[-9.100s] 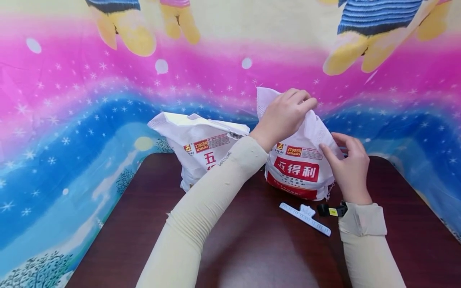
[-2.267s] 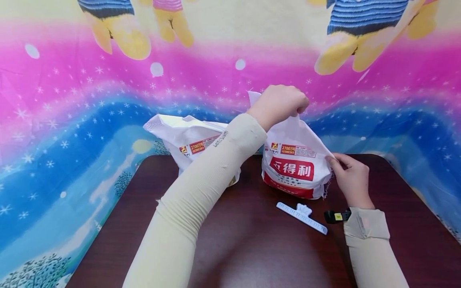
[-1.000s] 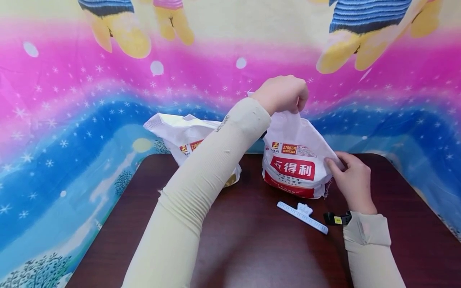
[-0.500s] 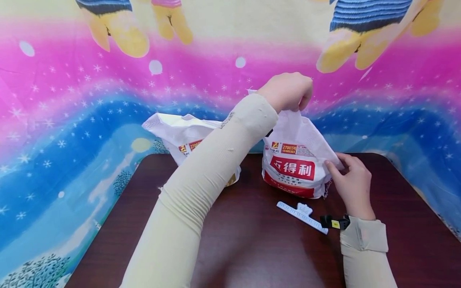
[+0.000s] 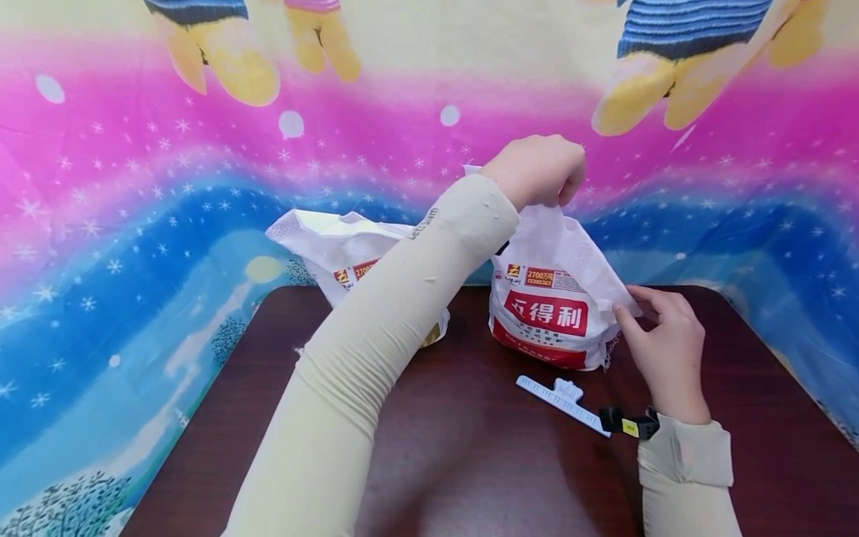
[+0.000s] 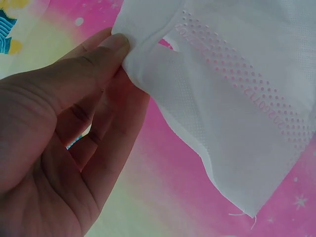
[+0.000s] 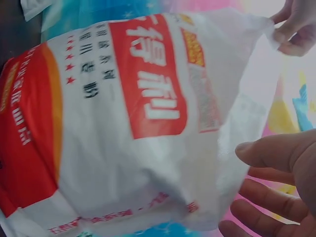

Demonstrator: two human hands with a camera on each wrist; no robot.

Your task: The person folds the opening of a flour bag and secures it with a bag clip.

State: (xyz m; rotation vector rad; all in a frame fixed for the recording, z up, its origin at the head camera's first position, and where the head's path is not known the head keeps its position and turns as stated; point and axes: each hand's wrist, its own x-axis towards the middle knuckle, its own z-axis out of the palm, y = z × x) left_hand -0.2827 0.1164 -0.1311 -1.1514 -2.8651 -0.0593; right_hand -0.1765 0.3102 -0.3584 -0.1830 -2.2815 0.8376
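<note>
A white woven flour bag (image 5: 546,298) with a red label stands upright on the table, right of centre. My left hand (image 5: 537,170) reaches across and pinches its top edge; the left wrist view shows thumb and fingers on the white fabric (image 6: 237,108), whose mouth gapes beside a dotted print strip. My right hand (image 5: 667,335) is at the bag's right edge. In the right wrist view its thumb (image 7: 261,150) lies against the bag's front, fingers spread along the edge, apart from the thumb. A blue-white sealing clip (image 5: 564,403) lies in front of the bag.
A second white flour bag (image 5: 322,253) stands to the left, mostly hidden behind my left sleeve (image 5: 376,358). The dark wooden table (image 5: 470,462) has rounded back corners. A printed cloth (image 5: 376,134) with snowflakes hangs behind it.
My left hand has gone from lying across the bag's top to pinching its edge, higher up. My right hand pinched the side corner, then its fingers loosened there. The clip has stayed put.
</note>
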